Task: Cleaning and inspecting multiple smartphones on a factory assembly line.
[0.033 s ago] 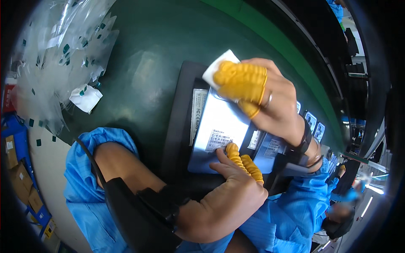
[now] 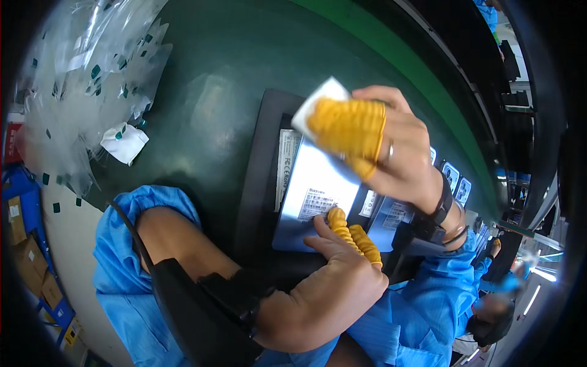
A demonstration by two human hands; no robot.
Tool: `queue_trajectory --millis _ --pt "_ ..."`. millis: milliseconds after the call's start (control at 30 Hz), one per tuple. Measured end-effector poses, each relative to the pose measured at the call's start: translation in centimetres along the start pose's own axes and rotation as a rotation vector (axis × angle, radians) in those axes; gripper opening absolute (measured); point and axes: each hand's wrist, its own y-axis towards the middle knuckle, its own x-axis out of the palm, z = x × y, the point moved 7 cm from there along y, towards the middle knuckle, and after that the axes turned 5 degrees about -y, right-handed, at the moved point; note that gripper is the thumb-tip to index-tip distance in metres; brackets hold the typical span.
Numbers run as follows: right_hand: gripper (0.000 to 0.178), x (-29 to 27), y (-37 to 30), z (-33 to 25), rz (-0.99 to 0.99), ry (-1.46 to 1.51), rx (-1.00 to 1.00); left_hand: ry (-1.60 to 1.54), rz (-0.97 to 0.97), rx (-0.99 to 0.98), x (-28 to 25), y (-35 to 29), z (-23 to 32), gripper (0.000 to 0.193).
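Observation:
A shiny silver-blue phone point(image 2: 293, 227) lies face down on a black tray point(image 2: 254, 165), a printed label on its back. My left hand point(image 2: 336, 275) has yellow finger cots. Its fingertips press on the phone's near end beside the label, holding it down. Above the phone's far end is my right hand point(image 2: 391, 144), also in yellow finger cots, closed on a folded white cloth point(image 2: 324, 95). Motion blurs the cloth and those fingertips. The right hand covers the phone's far right corner; whether the cloth touches the phone I cannot tell.
To the right of the phone lies another blue phone point(image 2: 391, 215), with more phones point(image 2: 450, 175) beyond. Clear plastic films point(image 2: 79, 79) with dark green tabs heap at the far left, near a crumpled white cloth point(image 2: 124, 144). A blue bin point(image 2: 33, 214) stands below. Another person works at right.
My right hand has shifted slightly toward me with the white cloth, which is now more blurred. The left hand and the phone stay where they were.

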Motion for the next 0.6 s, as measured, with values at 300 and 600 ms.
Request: queue_trajectory --millis 300,600 --pt "0.015 -3.5 -3.8 2.4 0.1 0.0 0.177 -0.01 -0.037 0.011 0.3 0.5 -0.2 0.031" --pt "0.014 -1.5 -4.2 -0.8 0.018 -0.031 0.167 -0.06 0.021 0.038 -0.1 0.6 -0.2 0.025"
